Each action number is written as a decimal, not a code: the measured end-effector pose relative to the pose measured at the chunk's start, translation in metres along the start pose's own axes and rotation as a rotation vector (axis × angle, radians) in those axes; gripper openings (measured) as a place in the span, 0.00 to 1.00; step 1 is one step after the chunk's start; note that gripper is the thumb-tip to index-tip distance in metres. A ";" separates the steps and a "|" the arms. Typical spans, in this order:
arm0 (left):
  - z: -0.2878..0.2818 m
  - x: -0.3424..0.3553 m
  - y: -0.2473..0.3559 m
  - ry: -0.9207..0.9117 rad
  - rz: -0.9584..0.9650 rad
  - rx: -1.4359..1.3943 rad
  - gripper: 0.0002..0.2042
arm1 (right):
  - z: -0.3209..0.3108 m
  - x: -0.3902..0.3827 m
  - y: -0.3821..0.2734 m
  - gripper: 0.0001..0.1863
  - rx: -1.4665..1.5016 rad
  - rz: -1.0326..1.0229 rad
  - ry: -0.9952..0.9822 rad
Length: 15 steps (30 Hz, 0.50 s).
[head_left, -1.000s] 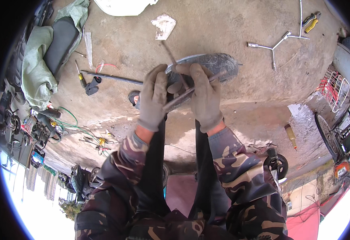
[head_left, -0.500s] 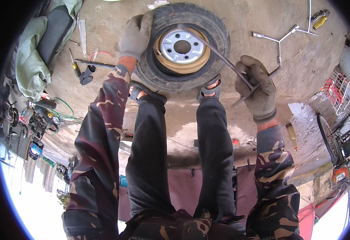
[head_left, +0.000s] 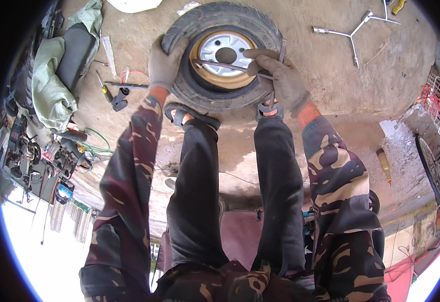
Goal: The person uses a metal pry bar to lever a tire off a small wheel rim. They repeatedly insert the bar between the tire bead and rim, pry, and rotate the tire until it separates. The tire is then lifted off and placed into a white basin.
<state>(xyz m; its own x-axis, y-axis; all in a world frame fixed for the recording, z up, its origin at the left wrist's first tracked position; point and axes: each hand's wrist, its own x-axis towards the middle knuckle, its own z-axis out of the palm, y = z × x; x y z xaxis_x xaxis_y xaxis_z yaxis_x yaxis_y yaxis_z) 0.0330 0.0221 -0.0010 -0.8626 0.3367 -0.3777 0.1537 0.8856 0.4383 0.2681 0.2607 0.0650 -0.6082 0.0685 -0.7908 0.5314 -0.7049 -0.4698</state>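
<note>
Bordering open floor, the left hand holds the tyre's edge.

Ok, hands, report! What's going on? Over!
Left hand on left side of tyre. Right hand gripping metal bar over silver wheel. Sandalled feet close by.

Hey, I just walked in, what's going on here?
A person's gloved left hand is on the left side of a tire lying on the ground. The gloved right hand grips two metal bars. One reaches over the wheel's silver center; whether its tip touches anything isn't clear.
</note>
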 end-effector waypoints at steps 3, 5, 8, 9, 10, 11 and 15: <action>0.002 -0.003 -0.010 -0.049 -0.067 -0.125 0.49 | 0.005 0.014 -0.002 0.18 -0.067 -0.027 -0.025; 0.002 0.003 -0.018 -0.121 -0.080 -0.177 0.49 | 0.006 0.023 -0.003 0.17 -0.125 -0.045 -0.051; 0.001 0.016 -0.026 -0.181 -0.036 -0.250 0.49 | 0.006 0.034 -0.002 0.17 -0.209 -0.073 -0.059; 0.000 0.018 -0.028 -0.196 -0.016 -0.263 0.48 | 0.006 0.035 0.000 0.17 -0.416 -0.221 -0.011; -0.003 0.018 -0.029 -0.225 -0.035 -0.263 0.48 | 0.008 0.037 0.001 0.18 -0.673 -0.404 0.017; -0.005 0.018 -0.030 -0.280 -0.040 -0.312 0.49 | 0.011 0.036 0.003 0.18 -0.950 -0.525 0.034; -0.010 0.021 -0.027 -0.360 -0.017 -0.413 0.51 | 0.023 0.038 -0.002 0.23 -0.351 0.150 0.247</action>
<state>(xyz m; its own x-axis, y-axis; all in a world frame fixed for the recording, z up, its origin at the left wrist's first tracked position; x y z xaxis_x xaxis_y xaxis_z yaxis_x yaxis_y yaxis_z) 0.0058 0.0028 -0.0130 -0.6328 0.4759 -0.6108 -0.1230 0.7171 0.6861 0.2310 0.2483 0.0449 -0.3729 0.1800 -0.9103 0.7967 -0.4409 -0.4135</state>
